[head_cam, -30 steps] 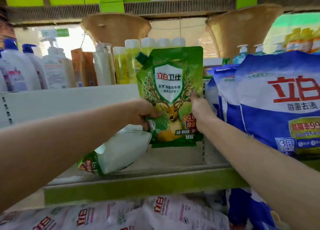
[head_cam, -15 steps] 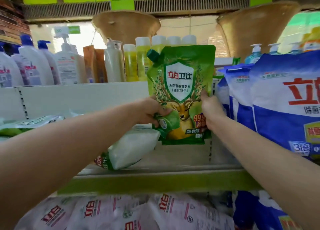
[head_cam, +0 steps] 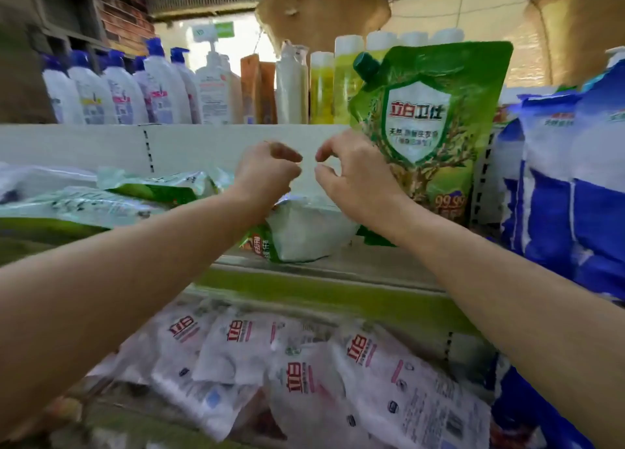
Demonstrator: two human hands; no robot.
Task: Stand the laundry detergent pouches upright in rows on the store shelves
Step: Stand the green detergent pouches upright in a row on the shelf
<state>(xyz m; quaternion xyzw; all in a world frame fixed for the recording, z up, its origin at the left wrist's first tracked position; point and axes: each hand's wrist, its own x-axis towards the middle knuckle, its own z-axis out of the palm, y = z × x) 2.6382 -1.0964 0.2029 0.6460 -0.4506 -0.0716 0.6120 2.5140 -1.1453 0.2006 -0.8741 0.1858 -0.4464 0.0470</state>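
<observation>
Both hands have left the green spouted plastic detergent pouch (head_cam: 429,127), upright at the pale shelf's (head_cam: 372,267) right end. Your left hand (head_cam: 267,174) and right hand (head_cam: 355,181) hover close together, loosely curled, empty. Just below lies the white-backed flat pouch (head_cam: 304,232), lengthwise front-to-back, nearer your left.

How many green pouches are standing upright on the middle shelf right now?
1. The upright pouch stands on the right, beside the blue bags. Other green pouches lie flat to its left; any behind it would be hidden.

Both forearms (head_cam: 135,262) run bare to the frame's edge — the left hand (head_cam: 267,174) and right hand (head_cam: 355,183) bare as well.
</observation>
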